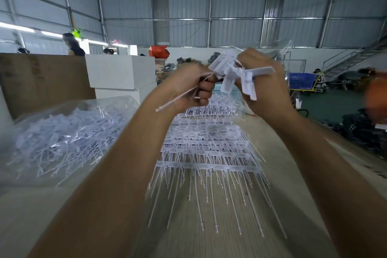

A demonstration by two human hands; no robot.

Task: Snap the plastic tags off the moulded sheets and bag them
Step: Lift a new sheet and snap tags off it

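Both hands are raised in front of me, above the table. My left hand (194, 86) grips thin white tag stems (178, 97) that stick out down-left from its fist. My right hand (266, 81) holds a bunch of white plastic tags (234, 75), their flat heads fanned out between the two hands. Below the hands, a stack of white moulded tag sheets (209, 153) lies on the table, long stems pointing toward me. A clear plastic bag (62, 136) full of loose tags sits at the left.
The wooden table (209, 241) runs forward under my arms. Brown cardboard (41, 81) and white boxes (121, 73) stand behind the bag. Clear plastic film (278, 52) shows behind my right hand. People, a blue crate (301, 81) and a staircase lie farther back.
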